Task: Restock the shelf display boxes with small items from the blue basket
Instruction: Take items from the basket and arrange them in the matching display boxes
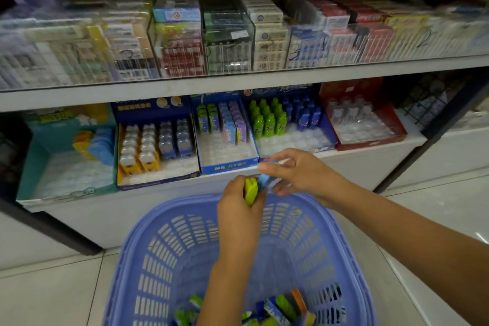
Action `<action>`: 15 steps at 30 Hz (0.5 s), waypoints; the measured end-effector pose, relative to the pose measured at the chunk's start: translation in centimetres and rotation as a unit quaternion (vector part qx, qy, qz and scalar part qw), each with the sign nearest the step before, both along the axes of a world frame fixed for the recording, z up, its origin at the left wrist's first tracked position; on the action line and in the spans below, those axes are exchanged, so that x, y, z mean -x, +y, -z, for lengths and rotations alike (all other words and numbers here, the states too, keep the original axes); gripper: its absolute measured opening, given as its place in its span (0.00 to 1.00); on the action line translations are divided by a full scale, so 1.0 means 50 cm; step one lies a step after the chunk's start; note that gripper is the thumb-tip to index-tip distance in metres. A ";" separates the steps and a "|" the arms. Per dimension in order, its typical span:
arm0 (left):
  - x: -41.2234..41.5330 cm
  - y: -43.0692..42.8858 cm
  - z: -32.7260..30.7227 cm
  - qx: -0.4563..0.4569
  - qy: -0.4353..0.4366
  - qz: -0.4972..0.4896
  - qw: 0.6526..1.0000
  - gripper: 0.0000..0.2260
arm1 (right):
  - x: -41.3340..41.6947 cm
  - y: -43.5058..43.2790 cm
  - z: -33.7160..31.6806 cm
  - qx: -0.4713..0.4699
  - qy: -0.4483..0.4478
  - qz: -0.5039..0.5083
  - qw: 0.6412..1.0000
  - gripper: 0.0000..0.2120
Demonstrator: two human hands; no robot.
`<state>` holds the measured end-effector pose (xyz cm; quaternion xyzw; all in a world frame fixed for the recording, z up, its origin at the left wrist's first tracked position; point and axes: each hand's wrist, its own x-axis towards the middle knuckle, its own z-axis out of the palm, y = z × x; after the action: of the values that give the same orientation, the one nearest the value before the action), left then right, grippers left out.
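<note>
Head view: display boxes (227,137) behind blue basket (164,219)

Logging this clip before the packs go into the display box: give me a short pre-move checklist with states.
1. Left hand holds the green pack: ok.
2. Right hand pinches the blue pack: ok.
3. Blue display box has free front slots: ok.
4. Matching green and blue rows already in that box: ok.
5. Basket still holds more packs: ok.
6. Pack label orientation: cannot tell.

2 bare forearms, no sleeves
</note>
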<state>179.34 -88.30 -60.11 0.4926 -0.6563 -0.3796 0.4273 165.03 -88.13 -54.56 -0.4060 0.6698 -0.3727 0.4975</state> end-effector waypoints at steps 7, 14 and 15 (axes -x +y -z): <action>-0.009 -0.012 -0.008 -0.095 0.113 -0.002 0.989 0.09 | 0.008 0.010 -0.005 0.084 -0.007 -0.015 0.996 0.14; -0.085 -0.048 -0.020 -0.204 0.274 0.005 0.940 0.03 | -0.054 -0.026 -0.029 0.159 0.022 -0.055 0.986 0.18; -0.099 -0.052 -0.022 -0.201 0.282 0.005 0.938 0.04 | -0.070 -0.037 -0.031 0.178 0.025 -0.046 0.983 0.16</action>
<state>184.28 -90.89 -58.99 0.4378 -0.4209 -0.6293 0.4849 168.53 -89.99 -53.01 -0.5277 0.5857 -0.4523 0.4170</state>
